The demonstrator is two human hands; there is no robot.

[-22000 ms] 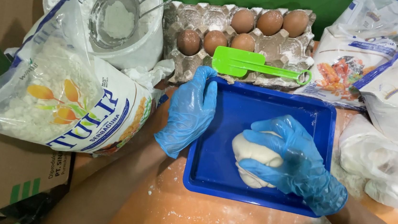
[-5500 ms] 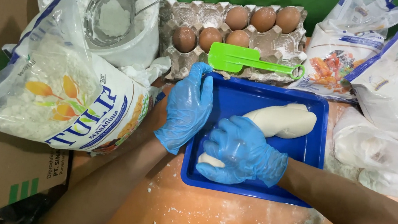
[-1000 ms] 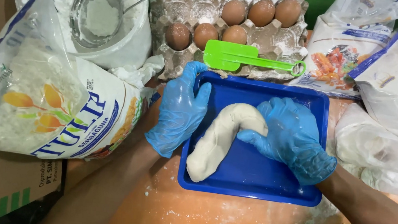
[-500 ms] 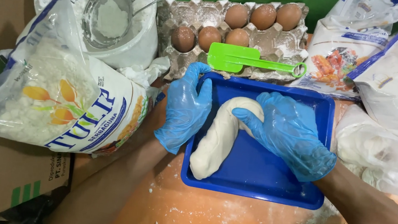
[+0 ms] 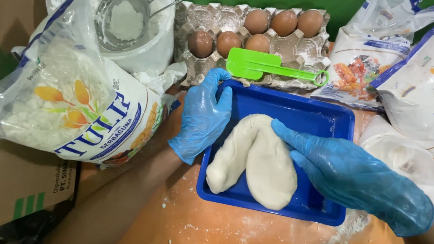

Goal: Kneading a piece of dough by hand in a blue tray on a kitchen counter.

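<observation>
Both my gloved hands work: left hand (image 5: 203,116) grips the tray (image 5: 301,111) rim, fingers curled; right hand (image 5: 351,173) presses flat-fingered on dough (image 5: 255,159).

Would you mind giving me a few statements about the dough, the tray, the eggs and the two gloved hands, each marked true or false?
1. The dough lies folded over on itself inside the blue tray. True.
2. The left hand holds the green spatula. False: the left hand grips the tray's left rim, and the spatula lies on the egg carton.
3. The right hand rests its fingers on the dough. True.
4. The egg carton holds six brown eggs. True.
5. Both hands are bare. False: both wear blue gloves.
6. The sieve sits in the blue tray. False: it sits in the white bowl behind the flour bag.
</observation>
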